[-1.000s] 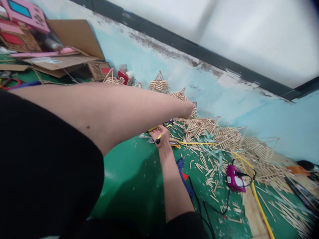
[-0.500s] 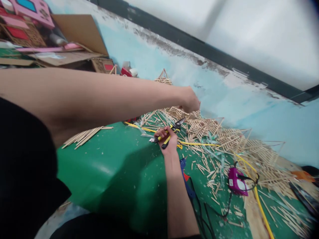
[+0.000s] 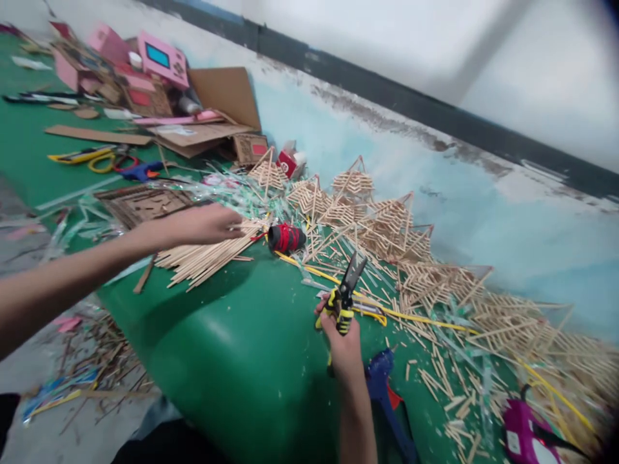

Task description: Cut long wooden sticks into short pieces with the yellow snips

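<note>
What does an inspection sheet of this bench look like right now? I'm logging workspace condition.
Surface: green table, littered with offcuts.
Job's things: yellow-black cutters; bundle of wooden sticks.
Clutter: stick frames, red spool, blue glue gun, cardboard and pink boxes.
Hands: right hand grips the cutters, blades up; left hand rests on the stick bundle.
Cables: yellow cord across the sticks.
Surroundings: pale blue wall; scraps on floor.

Black-and-yellow cutters (image 3: 344, 298) upright, blades apart; pale wooden sticks (image 3: 207, 256) bundled flat on green table
</note>
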### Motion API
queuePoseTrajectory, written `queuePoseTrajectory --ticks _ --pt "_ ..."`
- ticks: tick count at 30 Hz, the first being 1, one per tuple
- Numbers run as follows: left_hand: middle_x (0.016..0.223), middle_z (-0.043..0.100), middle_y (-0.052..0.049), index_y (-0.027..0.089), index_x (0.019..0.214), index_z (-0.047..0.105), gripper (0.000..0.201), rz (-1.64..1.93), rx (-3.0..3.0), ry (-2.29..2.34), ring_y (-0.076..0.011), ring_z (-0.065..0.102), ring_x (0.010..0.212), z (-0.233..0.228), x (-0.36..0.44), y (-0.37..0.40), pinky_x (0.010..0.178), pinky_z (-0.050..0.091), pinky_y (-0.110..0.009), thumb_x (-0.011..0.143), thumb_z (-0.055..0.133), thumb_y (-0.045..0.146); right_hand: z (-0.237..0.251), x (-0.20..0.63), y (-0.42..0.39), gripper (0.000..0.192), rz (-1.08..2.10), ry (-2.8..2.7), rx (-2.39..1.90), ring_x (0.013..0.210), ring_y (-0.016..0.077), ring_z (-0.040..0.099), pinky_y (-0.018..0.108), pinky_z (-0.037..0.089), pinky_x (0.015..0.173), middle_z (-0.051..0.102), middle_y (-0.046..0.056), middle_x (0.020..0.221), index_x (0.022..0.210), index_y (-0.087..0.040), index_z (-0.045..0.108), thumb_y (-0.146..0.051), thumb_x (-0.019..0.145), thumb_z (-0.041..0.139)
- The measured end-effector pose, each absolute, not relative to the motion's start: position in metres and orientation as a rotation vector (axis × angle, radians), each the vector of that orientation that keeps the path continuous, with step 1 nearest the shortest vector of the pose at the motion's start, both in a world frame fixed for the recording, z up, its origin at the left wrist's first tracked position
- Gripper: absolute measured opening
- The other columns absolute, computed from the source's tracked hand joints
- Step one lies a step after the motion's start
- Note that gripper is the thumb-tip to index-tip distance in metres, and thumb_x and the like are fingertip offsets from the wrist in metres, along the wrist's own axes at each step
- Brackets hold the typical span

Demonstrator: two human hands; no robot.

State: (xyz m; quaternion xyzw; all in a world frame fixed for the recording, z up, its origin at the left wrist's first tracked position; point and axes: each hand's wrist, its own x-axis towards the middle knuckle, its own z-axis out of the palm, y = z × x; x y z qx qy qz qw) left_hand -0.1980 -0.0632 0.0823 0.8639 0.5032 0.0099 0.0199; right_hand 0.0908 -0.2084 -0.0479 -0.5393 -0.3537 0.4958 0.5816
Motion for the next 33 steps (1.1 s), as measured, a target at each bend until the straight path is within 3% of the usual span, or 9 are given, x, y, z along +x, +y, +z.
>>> queuePoseTrajectory --ticks 2,5,12,16,20,24,28,31,33 --pt "0.062 0.055 0.002 0.018 0.082 0.064 0.081 0.051 2.577 1.749 -0.0108 0.037 0.062 0.05 -0.216 -0.074 0.065 0.032 -0.027 0.106 0.002 0.065 -0.052 0.087 -0.212 0.042 1.124 -0.851 -1.295 0.093 0.0211 0.067 0.035 0.05 0.086 0.073 0.007 0.102 0.106 -0.018 0.07 -0.049 0.079 0.078" --pt "0.071 0.063 0.002 0.023 0.085 0.066 0.072 0.033 2.487 1.84 -0.0135 0.048 0.07 0.014 -0.225 -0.086 0.067 0.034 -0.028 0.103 0.015 0.07 -0.055 0.085 -0.216 0.038 1.09 -0.881 -1.336 0.098 0.0207 0.066 0.035 0.049 0.09 0.072 0.008 0.108 0.112 -0.02 0.069 -0.047 0.086 0.073" --pt "0.092 0.072 -0.01 0.014 0.094 0.067 0.035 0.08 2.319 1.939 -0.0194 0.064 0.078 -0.014 -0.217 -0.101 0.066 0.033 -0.031 0.099 0.038 0.032 -0.059 0.086 -0.222 0.031 1.087 -0.952 -1.346 0.108 0.0216 0.066 0.035 0.047 0.098 0.071 0.008 0.112 0.107 -0.02 0.071 -0.047 0.092 0.068" --pt "0.09 0.071 -0.015 0.014 0.109 0.065 0.034 0.194 2.178 1.867 -0.0278 0.064 0.076 -0.001 -0.225 -0.103 0.064 0.037 -0.032 0.092 0.044 0.035 -0.06 0.086 -0.224 0.034 1.102 -0.967 -1.332 0.109 0.0207 0.066 0.035 0.047 0.102 0.072 0.007 0.113 0.114 -0.021 0.071 -0.046 0.091 0.07" --pt "0.083 0.071 -0.008 0.016 0.102 0.069 0.036 0.354 1.973 1.575 -0.0206 0.061 0.072 0.018 -0.225 -0.11 0.064 0.042 -0.027 0.089 0.047 0.043 -0.059 0.086 -0.225 0.034 1.094 -0.975 -1.313 0.11 0.0206 0.066 0.035 0.046 0.103 0.072 0.007 0.113 0.115 -0.021 0.071 -0.045 0.091 0.07" --pt "0.083 0.072 -0.007 0.014 0.102 0.071 0.042 0.531 1.739 1.331 -0.0113 0.047 0.055 0.026 -0.21 -0.129 0.05 0.035 -0.022 0.09 0.048 0.047 -0.06 0.085 -0.228 0.03 1.066 -0.971 -1.298 0.107 0.0198 0.065 0.036 0.046 0.102 0.071 0.006 0.111 0.112 -0.022 0.071 -0.044 0.092 0.069" --pt "0.077 0.067 -0.005 0.015 0.101 0.074 0.039 0.715 1.611 1.214 -0.0126 0.051 0.059 0.026 -0.187 -0.139 0.052 0.036 -0.023 0.082 0.07 0.048 -0.061 0.084 -0.231 0.025 1.028 -0.944 -1.284 0.108 0.0204 0.064 0.038 0.045 0.104 0.07 0.006 0.112 0.108 -0.022 0.07 -0.042 0.093 0.067" --pt "0.068 0.061 -0.003 0.015 0.088 0.078 0.035 0.833 1.598 1.14 -0.0111 0.042 0.057 0.029 -0.168 -0.137 0.052 0.03 -0.023 0.084 0.074 0.049 -0.063 0.082 -0.233 0.026 0.998 -0.912 -1.265 0.107 0.0204 0.065 0.039 0.047 0.102 0.069 0.006 0.11 0.112 -0.022 0.068 -0.04 0.094 0.066" --pt "0.072 0.063 -0.005 0.016 0.078 0.079 0.037 0.904 1.615 1.066 -0.014 0.047 0.065 0.031 -0.154 -0.133 0.058 0.036 -0.026 0.084 0.075 0.053 -0.064 0.081 -0.233 0.028 0.982 -0.893 -1.251 0.105 0.0206 0.066 0.04 0.048 0.1 0.069 0.005 0.107 0.117 -0.023 0.065 -0.039 0.094 0.065"
